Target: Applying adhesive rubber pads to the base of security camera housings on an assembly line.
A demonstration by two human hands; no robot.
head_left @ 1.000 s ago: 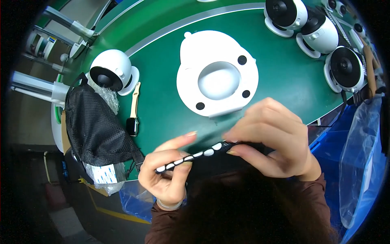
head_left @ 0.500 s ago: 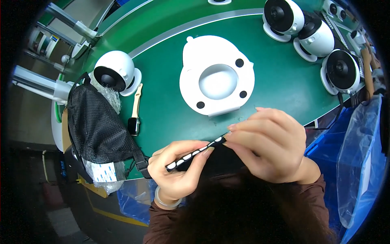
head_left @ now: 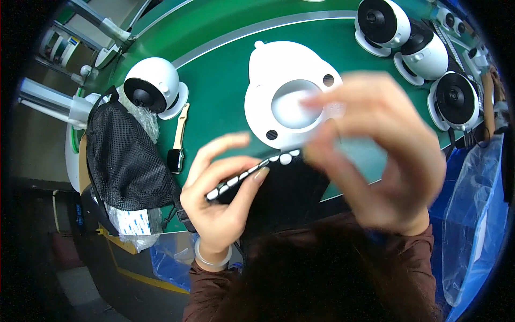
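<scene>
Black strip with a row of white round keys (head_left: 252, 173) sits pinched in the left hand (head_left: 222, 198), thumb on one face, fingers on the other. Looks like a slim remote seen edge-on; can't confirm. Long axis runs diagonal, low end at the left palm, high end up and right toward the right hand (head_left: 375, 155).

Right hand is motion-blurred, fingers curled loosely above the strip's far end. Can't tell whether it grips anything or touches the strip. A pale translucent patch under it may be film; too smeared to call.

Left hand carries the strip, so it is the nearer one; the right is at or just off the upper tip.

Beyond the hands: white moulded base with a round recess (head_left: 292, 102) on the green counter (head_left: 214, 91), just past the strip's upper end. White dome camera (head_left: 153, 86) at far left, three more at top right (head_left: 424, 53). Wristwatch (head_left: 177, 142) lies flat between the left camera and the hands. Black mesh bag (head_left: 126, 155) hangs off the counter's left edge, blue plastic sheet (head_left: 472, 214) off the right.

Open counter: the green band between the watch and the white base. The near edge is right under the hands.
</scene>
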